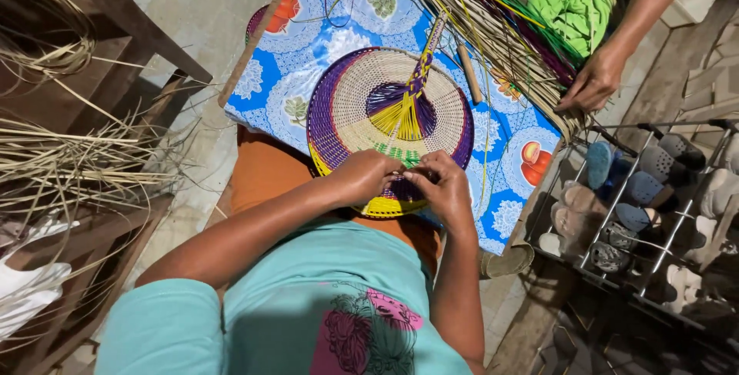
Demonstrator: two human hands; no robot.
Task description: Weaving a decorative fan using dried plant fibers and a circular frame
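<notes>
Stone floor tiles (192, 5) are showing pale beyond a blue flowered cloth (292, 75) that is covering the tabletop in front of me, and I am looking straight down over my turquoise shirt (308, 306) from the head camera, the only view I have.

I am working at the near rim of a round woven fan (362, 105), banded in cream, purple, yellow and a little green, which is lying flat on the cloth with its handle of purple and yellow strands pointing away from me. Both hands are meeting at that near edge. My left hand (366, 177) is curled, fingers pressed together over the rim. My right hand (443, 182) is pinching the weave just beside it, thumb against fingertips. What exactly sits between the fingertips I cannot tell.

Another person's hand (593, 82) is resting on a heap of loose coloured strips (493, 21) at the far right, near a green cloth bundle (573, 1). A wooden stick (469, 73) is lying just beside the fan. Dry straw (69, 159) is spilling across wooden furniture to my left, and a rack of shoes (639, 190) is standing to my right.

As I judge it, the danger is at the rim: if I am pulling too hard, a strip could be snapping or the edge puckering; if my left hand is easing off, the fan could be sliding on the cloth and the weave loosening. Nearby long strips could also be snagging my sleeve.
</notes>
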